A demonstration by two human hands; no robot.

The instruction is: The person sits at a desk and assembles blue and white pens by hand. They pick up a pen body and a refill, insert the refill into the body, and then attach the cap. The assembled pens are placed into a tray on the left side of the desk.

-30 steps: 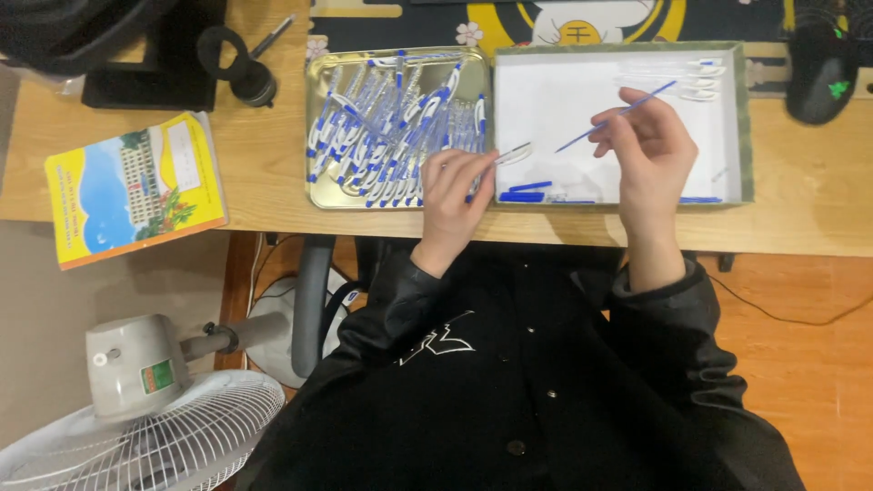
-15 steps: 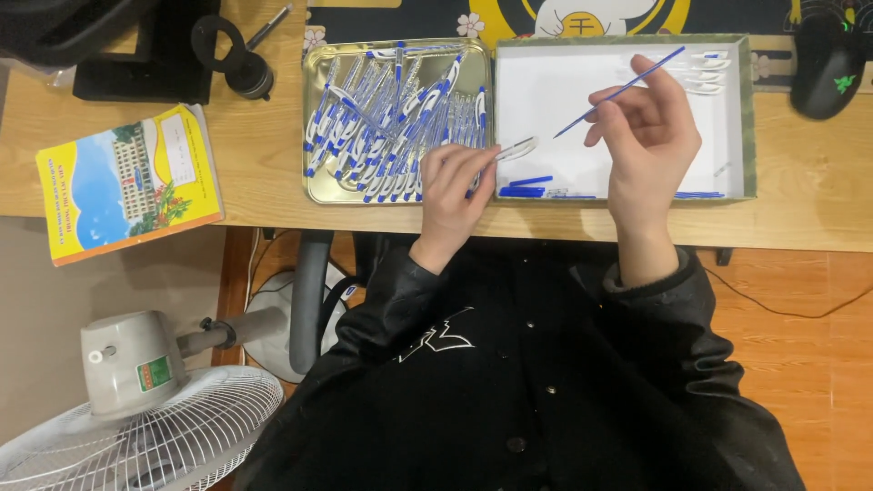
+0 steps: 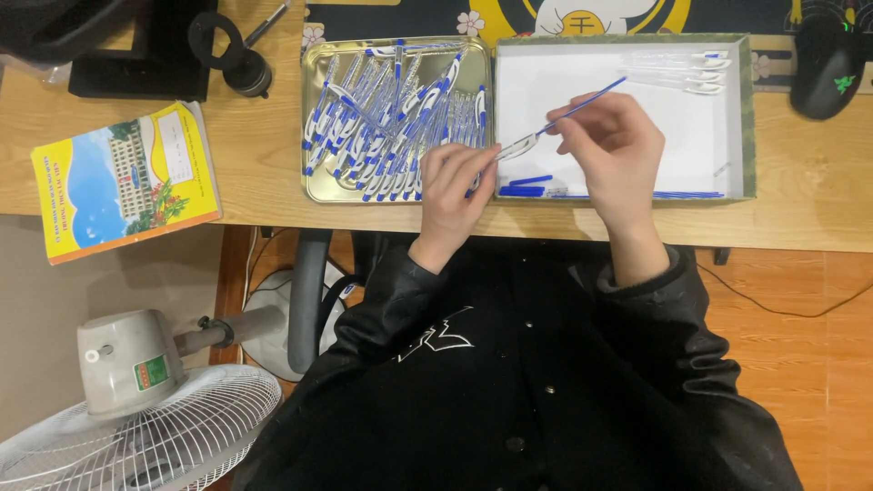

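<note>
Left hand: the left hand point(image 3: 455, 186), at the centre of the frame, is seen closed around a clear pen barrel point(image 3: 515, 145), pinched between thumb and fingertips at the seam between the two trays.
Right hand: the right hand point(image 3: 611, 150) is held just right of centre, its fingers drawn together on a thin blue refill point(image 3: 584, 105); little gap is left between them.
Refill axis: the long axis of the refill runs diagonally, its free end pointed to the upper right of the frame and its lower end met by the mouth of the barrel.
Barrel axis: the barrel is tilted along nearly the same line, its open end turned up and right.
Gold tray: a gold tray point(image 3: 318, 186) at upper centre is heaped with blue-and-white pens point(image 3: 391, 118).
White box: a white box point(image 3: 737, 118) at upper right holds a few finished pens point(image 3: 677, 73) along its top edge and loose blue parts point(image 3: 523, 189) along its bottom edge.
Progress: the work is judged to be early, since few pens are laid in the box and most are left in the tray.
Surroundings: a yellow booklet point(image 3: 127, 182) is laid at the left, a fan point(image 3: 136, 427) at lower left.
</note>
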